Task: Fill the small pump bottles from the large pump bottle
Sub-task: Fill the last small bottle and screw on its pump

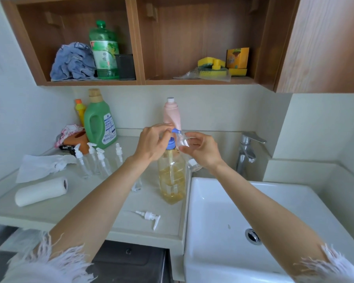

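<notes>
Beside the sink [194, 201], our left hand [151, 141] curls over the large pump bottle [172, 176]; we press slowly while our right hand [200, 150] grips, apparently, a small clear bottle [181, 139] under the spout.

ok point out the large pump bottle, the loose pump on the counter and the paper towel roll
large pump bottle [172, 180], head view, on its clear body
loose pump [150, 216], head view, on its collar
paper towel roll [40, 192], head view, mid-roll
</notes>
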The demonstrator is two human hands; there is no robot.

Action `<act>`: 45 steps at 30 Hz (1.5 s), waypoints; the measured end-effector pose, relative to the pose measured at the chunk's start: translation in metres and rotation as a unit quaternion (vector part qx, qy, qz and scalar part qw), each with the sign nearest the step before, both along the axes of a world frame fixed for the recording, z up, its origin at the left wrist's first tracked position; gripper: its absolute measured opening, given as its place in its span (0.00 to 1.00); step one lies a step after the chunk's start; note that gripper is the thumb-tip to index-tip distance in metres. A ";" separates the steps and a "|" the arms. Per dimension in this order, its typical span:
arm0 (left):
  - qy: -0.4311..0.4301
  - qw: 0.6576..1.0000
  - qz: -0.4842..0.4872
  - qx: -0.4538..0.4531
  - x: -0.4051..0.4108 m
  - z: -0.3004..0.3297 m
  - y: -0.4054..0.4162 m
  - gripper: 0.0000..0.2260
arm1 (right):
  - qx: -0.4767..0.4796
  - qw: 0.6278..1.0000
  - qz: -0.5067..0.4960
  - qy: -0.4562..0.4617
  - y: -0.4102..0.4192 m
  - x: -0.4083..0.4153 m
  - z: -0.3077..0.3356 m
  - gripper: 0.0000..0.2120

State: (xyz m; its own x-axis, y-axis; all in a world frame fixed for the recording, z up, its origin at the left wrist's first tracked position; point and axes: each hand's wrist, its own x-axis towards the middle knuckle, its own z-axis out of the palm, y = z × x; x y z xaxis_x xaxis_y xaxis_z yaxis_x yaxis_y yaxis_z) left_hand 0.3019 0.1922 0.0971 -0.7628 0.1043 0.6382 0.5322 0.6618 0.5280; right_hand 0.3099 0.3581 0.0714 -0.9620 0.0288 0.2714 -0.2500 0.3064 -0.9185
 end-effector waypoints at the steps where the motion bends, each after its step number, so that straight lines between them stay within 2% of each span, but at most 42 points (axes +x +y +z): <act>1: 0.006 1.000 0.000 0.005 0.001 -0.002 0.001 0.28 | -0.002 1.000 -0.001 0.003 0.001 0.002 0.000 0.19; 5: 0.019 1.000 0.000 0.022 0.000 -0.014 0.004 0.24 | 0.022 0.999 -0.017 0.016 0.001 0.000 -0.001 0.20; 11: 0.011 1.000 0.003 0.015 0.002 -0.031 0.005 0.23 | 0.084 0.996 -0.023 0.017 0.004 -0.001 -0.008 0.21; 20: 0.006 1.000 0.002 0.018 -0.005 -0.006 0.001 0.26 | 0.049 0.998 0.007 0.038 0.005 0.000 -0.002 0.19; 27: 0.041 0.999 0.008 0.023 -0.007 -0.024 0.000 0.19 | 0.037 0.998 0.019 0.047 0.003 -0.006 -0.008 0.18; 34: 0.054 0.998 0.005 0.034 -0.008 -0.035 0.004 0.18 | 0.055 0.997 0.017 0.049 0.004 -0.009 -0.016 0.19; 41: 0.008 1.000 -0.009 -0.007 -0.010 -0.003 -0.007 0.19 | 0.040 0.997 0.051 0.048 0.005 -0.005 -0.010 0.20; 45: 0.015 0.999 -0.008 -0.032 -0.009 -0.003 -0.007 0.20 | 0.040 0.997 0.043 0.059 0.004 -0.005 -0.010 0.22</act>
